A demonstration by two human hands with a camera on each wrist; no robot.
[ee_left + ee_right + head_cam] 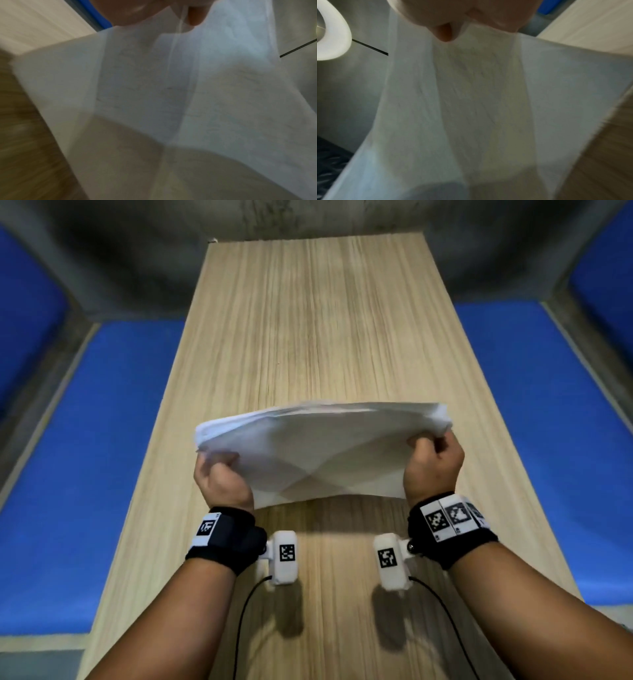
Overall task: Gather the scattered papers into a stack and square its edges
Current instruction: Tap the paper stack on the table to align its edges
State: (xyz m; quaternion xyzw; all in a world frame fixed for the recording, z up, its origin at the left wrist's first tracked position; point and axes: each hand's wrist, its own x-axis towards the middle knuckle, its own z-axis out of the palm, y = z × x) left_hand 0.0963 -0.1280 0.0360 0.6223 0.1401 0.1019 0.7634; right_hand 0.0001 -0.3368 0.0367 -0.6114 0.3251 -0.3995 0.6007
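— Logging left to right: my left hand (219,477) pinches the paper stack (322,450), thin, creased, white.
— Location?
— Raised above the wood-grain table (308,320), sheets bowed upward, edges uneven. My right hand (433,465) grips the opposite end.

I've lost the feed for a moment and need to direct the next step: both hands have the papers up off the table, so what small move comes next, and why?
Probably lower the stack of papers until its bottom edge taps the table. The left hand and right hand grip its two ends in the air, the sheets bow upward, and their top edges look fanned rather than flush, so a tap should help align them.
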